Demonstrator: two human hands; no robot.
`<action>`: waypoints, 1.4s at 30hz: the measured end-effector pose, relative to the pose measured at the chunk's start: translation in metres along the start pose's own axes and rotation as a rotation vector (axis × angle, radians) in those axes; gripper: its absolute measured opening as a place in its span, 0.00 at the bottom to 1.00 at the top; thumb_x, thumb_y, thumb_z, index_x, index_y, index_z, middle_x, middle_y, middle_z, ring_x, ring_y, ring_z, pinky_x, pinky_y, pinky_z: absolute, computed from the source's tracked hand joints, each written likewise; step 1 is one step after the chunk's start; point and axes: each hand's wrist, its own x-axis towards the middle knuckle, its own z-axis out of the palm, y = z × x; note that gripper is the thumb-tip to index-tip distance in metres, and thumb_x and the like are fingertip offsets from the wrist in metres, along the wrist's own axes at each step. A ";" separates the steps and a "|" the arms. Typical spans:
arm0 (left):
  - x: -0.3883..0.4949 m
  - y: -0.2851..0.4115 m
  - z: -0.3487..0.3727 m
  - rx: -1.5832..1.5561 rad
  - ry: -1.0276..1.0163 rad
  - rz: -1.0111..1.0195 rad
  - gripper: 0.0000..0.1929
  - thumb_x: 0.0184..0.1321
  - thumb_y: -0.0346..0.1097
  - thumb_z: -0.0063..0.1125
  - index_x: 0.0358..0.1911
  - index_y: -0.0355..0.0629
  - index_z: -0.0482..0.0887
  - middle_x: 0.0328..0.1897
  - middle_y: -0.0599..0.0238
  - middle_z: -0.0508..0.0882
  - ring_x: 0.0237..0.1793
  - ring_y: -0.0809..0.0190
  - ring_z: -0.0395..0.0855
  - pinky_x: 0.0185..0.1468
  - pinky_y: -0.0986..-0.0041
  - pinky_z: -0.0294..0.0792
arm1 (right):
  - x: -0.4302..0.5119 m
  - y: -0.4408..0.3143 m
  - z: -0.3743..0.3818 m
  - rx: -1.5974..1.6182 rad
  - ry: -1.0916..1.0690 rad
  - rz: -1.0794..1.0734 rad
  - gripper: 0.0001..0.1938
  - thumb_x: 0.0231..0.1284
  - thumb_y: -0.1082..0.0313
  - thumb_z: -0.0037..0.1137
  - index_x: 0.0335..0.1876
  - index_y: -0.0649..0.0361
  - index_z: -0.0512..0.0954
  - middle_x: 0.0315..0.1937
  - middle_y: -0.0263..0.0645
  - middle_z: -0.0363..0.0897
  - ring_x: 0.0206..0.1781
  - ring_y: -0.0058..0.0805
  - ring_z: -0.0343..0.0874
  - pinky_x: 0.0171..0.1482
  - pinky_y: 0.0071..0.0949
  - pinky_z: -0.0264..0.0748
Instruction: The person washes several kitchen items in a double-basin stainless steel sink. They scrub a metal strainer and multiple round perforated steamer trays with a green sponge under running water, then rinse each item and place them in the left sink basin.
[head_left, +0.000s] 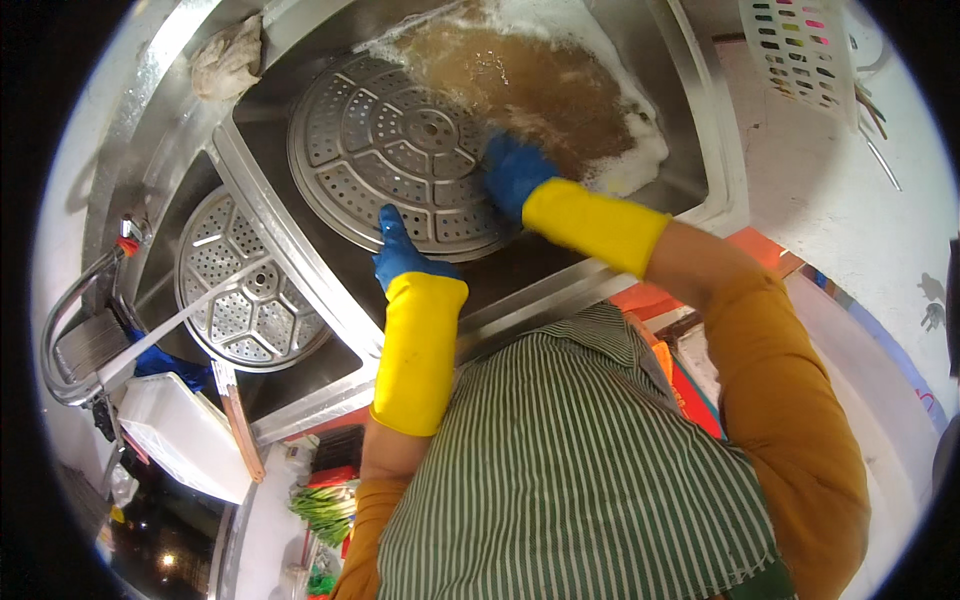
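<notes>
A round perforated metal steamer tray (390, 161) lies tilted in the right basin of a steel sink, partly in brown, foamy water (517, 82). My left hand (405, 247), in a blue and yellow rubber glove, grips the tray's near rim, its thumb on top and the fingers hidden beneath. My right hand (517, 169), gloved alike and blurred, is at the tray's right side by the water; whether it holds anything is hidden. Water runs from the faucet (71, 394) onto a second perforated metal tray (255, 281) in the left basin.
A steel divider (300, 240) separates the basins. A crumpled cloth (227, 58) rests on the sink's back ledge. At the lower left are a white plastic container (187, 435) and a wooden-handled brush (238, 424). A white perforated basket (802, 52) stands at the upper right.
</notes>
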 end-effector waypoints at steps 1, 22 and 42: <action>-0.003 0.002 0.000 -0.091 -0.024 -0.014 0.27 0.67 0.51 0.57 0.64 0.44 0.73 0.59 0.59 0.82 0.54 0.60 0.82 0.58 0.69 0.75 | -0.021 0.002 0.016 -0.106 0.370 -0.432 0.23 0.66 0.59 0.49 0.63 0.61 0.69 0.58 0.58 0.75 0.58 0.56 0.77 0.61 0.47 0.74; 0.006 -0.005 -0.015 0.103 -0.142 0.163 0.30 0.67 0.47 0.57 0.70 0.46 0.66 0.67 0.59 0.75 0.62 0.58 0.78 0.69 0.70 0.67 | 0.070 0.064 0.006 -0.048 0.018 -0.006 0.16 0.62 0.62 0.53 0.52 0.61 0.80 0.51 0.56 0.81 0.53 0.54 0.81 0.53 0.44 0.79; -0.025 -0.014 -0.026 -0.182 -0.098 0.296 0.21 0.55 0.30 0.70 0.54 0.39 0.82 0.50 0.62 0.87 0.49 0.62 0.84 0.54 0.69 0.74 | 0.048 0.030 0.007 0.240 0.053 -0.095 0.24 0.65 0.61 0.47 0.65 0.60 0.70 0.64 0.57 0.70 0.65 0.53 0.72 0.67 0.44 0.66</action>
